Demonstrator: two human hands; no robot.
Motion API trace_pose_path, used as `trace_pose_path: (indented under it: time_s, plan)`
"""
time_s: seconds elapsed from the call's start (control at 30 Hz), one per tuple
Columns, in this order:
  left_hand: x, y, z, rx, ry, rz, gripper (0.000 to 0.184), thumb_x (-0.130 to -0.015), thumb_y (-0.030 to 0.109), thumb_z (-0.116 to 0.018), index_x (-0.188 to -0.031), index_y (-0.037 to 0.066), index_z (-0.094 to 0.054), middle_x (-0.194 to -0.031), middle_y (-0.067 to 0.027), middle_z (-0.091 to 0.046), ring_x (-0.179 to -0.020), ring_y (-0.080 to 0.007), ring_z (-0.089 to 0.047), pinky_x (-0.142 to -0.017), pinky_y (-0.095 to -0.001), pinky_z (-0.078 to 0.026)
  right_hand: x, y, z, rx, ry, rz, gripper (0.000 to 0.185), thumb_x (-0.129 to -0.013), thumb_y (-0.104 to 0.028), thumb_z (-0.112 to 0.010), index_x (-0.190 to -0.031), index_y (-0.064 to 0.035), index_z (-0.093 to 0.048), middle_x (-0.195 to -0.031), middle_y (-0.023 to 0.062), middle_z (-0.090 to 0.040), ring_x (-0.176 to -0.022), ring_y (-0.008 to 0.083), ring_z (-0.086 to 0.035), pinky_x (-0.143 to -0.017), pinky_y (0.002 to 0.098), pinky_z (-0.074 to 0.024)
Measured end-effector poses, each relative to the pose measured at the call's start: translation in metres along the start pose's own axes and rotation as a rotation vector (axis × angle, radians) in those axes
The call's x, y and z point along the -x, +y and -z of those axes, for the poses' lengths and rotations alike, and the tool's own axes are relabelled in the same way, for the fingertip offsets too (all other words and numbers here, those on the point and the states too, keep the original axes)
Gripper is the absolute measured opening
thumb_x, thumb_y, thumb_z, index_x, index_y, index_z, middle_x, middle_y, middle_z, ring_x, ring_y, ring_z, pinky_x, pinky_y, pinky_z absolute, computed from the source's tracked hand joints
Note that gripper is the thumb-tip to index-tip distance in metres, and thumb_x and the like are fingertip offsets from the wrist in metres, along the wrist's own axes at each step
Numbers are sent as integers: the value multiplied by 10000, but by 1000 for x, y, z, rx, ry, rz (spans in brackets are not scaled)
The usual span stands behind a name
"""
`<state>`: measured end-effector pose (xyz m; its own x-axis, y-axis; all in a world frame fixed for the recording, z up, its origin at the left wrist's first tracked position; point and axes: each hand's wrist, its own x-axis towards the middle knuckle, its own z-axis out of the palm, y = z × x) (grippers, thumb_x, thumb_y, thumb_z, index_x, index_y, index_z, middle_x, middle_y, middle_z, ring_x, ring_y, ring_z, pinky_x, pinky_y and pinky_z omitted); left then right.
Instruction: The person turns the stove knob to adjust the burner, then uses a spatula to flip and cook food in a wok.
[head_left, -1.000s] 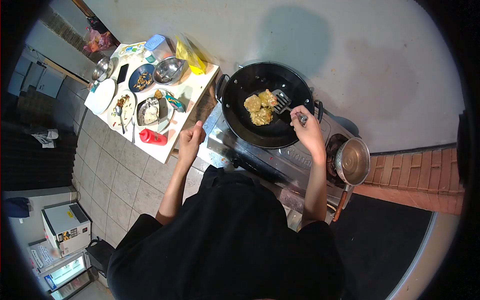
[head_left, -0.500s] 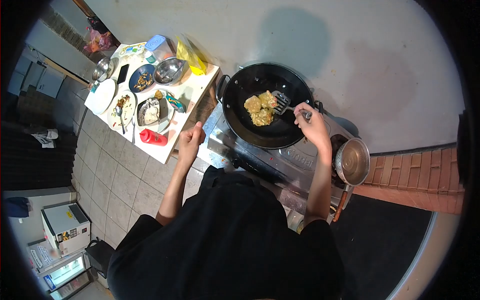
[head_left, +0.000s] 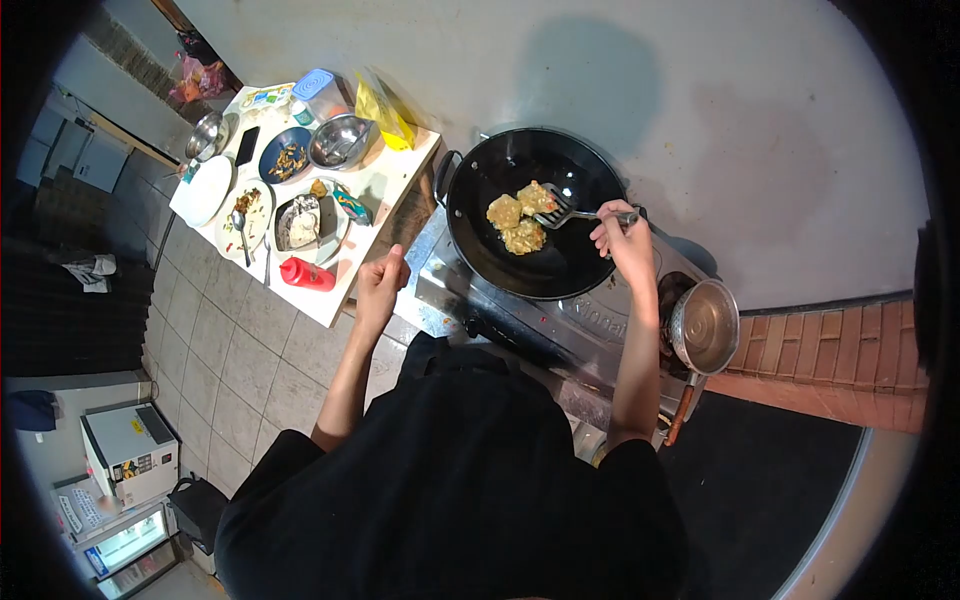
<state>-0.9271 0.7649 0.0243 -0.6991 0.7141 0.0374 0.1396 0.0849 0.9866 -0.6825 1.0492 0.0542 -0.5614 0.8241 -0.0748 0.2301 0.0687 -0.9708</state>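
My right hand (head_left: 622,240) grips the handle of a slotted spatula (head_left: 562,209). Its blade touches the edge of several golden-brown fried pieces (head_left: 522,220) clustered in a black wok (head_left: 500,262). The wok sits on a silver gas stove (head_left: 600,318). My left hand (head_left: 382,285) is curled into a fist in front of my body, between the table and the stove, with no object visible in it.
On the left, a pale table (head_left: 325,312) carries a red bottle (head_left: 306,274), a blue bowl (head_left: 275,170), a steel bowl (head_left: 340,142), plates and a yellow bag (head_left: 383,115). A small saucepan (head_left: 706,325) stands on the right burner, its handle (head_left: 682,410) pointing towards me.
The spatula's handle has swung slightly and my right hand has shifted a little right and down. The fried pieces have moved slightly. My left hand stays put.
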Motion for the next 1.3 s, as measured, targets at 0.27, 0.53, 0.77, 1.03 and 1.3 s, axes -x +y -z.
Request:
trace_pose_path:
  time_s: [0.27, 0.53, 0.77, 1.03, 1.3]
  plan:
    - [-2, -2, -3, -19, 9, 17, 583, -1041, 330, -463, -547, 21, -450, -520, 25, -398, -497, -64, -319, -474, -276, -233, 10, -20, -2, -9, 135, -12, 264, -971, -249, -559, -970, 8, -621, -627, 64, -616, -486, 88, -531, -434, 222, -414]
    - [-6, -9, -3, 1, -38, 29, 584, -1040, 335, -463, -548, 20, -450, -518, 25, -403, -496, -65, -323, -474, -275, -236, -6, -48, -1, 202, 219, -39, 376, -951, -332, -584, -852, 24, -654, -541, 79, -609, -425, 110, -542, -436, 263, -425]
    - [-10, -5, -7, 28, -45, 14, 587, -1045, 337, -451, -537, 44, -418, -519, 36, -374, -499, -60, -292, -475, -276, -214, -28, -75, 0, 333, 243, -86, 374, -927, -327, -587, -834, 26, -668, -548, 92, -619, -483, 158, -618, -499, 290, -472]
    - [-12, -6, -12, 17, -62, -5, 583, -1049, 338, -440, -542, 51, -411, -524, 37, -373, -507, -60, -287, -481, -274, -212, -97, -104, -3, 583, 57, -127, 365, -845, -330, -551, -756, 2, -675, -621, 100, -667, -617, 237, -670, -689, 382, -515]
    - [-8, -9, -4, 55, -31, -7, 587, -1048, 338, -445, -536, 54, -414, -521, 35, -370, -504, -63, -288, -479, -274, -212, -132, -127, -26, 614, -133, -152, 310, -838, -287, -547, -739, -4, -629, -588, 61, -610, -476, 157, -553, -465, 318, -438]
